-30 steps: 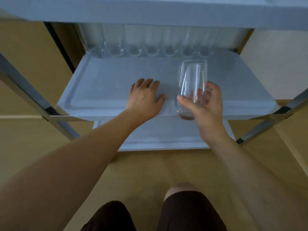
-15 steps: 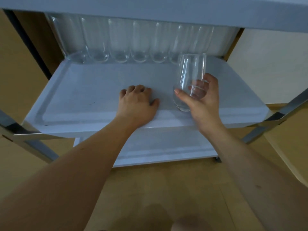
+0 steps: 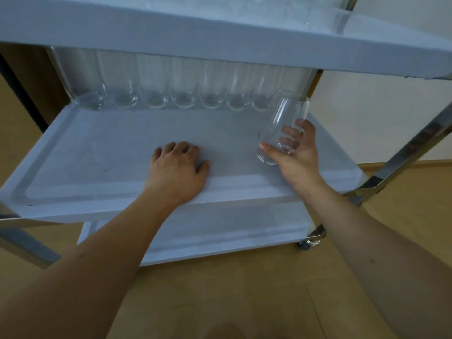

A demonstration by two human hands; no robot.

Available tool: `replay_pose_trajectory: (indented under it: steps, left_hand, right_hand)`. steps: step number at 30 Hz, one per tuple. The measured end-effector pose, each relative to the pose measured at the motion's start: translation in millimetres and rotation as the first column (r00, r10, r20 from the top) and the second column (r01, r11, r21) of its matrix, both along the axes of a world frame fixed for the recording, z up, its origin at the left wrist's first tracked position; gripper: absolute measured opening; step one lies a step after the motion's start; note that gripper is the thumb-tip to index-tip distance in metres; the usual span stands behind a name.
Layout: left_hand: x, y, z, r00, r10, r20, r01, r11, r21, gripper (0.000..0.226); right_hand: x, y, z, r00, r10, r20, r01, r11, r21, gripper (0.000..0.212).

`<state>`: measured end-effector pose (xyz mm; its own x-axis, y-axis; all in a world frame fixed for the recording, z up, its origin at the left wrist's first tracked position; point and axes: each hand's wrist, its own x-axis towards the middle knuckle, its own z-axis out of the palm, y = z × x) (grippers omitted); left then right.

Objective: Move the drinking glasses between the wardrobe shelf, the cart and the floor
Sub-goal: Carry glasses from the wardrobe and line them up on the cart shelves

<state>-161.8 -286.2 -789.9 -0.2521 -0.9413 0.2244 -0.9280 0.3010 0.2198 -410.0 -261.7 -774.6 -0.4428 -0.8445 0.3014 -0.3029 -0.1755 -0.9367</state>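
A clear drinking glass is held upright and slightly tilted over the right part of the cart's middle shelf. My right hand grips its lower half, thumb in front and fingers behind. My left hand rests palm down on the shelf's front middle, its fingers lightly curled. Along the shelf's back edge stands a row of several clear glasses; the held glass is just in front of the row's right end.
The cart's top shelf overhangs the glasses and carries more glassware at its right end. A lower shelf sits below. Chrome legs and a castor stand on the wooden floor. A pale wall is at the right.
My right hand has carried the glass farther back and to the right over the shelf, toward the row. My left hand stays flat on the shelf. The view has come closer.
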Motion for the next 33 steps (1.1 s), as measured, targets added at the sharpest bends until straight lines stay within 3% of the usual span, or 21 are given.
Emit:
replay_pose_trajectory:
  steps: [5,11,15,20,25,29,33]
  left_hand:
    - [-14.2,-2.4,16.0,0.998,0.046,0.051,-0.050,0.995,0.083,0.040]
    - [-108.6,-21.4,36.2,0.987,-0.155,0.053,0.147,0.980,0.131,0.045]
    - [-157.6,-27.5,24.5,0.982,-0.173,0.071,0.162,0.977,0.141,0.042]
    - [-154.0,-27.9,-0.8,0.988,-0.154,-0.002,0.154,0.988,0.027,0.047]
    - [-152.1,-26.2,-4.4,0.988,-0.157,-0.014,0.156,0.987,-0.027,0.060]
    - [-150.1,-26.9,-7.8,0.986,-0.165,0.001,0.165,0.985,-0.043,0.053]
    - [-150.5,-28.2,-9.4,0.987,-0.158,0.026,0.159,0.986,-0.054,0.052]
  right_hand:
    - [-7.3,-8.8,-3.7,0.997,0.040,-0.073,-0.036,0.998,0.054,0.091]
    - [-32.1,-22.9,-2.5,0.994,0.074,-0.081,-0.067,0.994,0.089,0.097]
    - [-56.4,-35.2,-2.0,0.994,0.052,-0.097,-0.041,0.993,0.109,0.101]
    - [-79.6,-58.7,-3.6,0.989,0.021,-0.143,-0.004,0.992,0.123,0.105]
    - [-96.0,-95.7,-0.4,0.984,-0.027,-0.174,0.047,0.992,0.115,0.096]
    - [-108.9,-128.0,2.0,0.987,-0.077,-0.138,0.098,0.984,0.150,0.088]
    - [-117.6,-156.9,0.8,0.969,-0.107,-0.225,0.149,0.973,0.178,0.095]
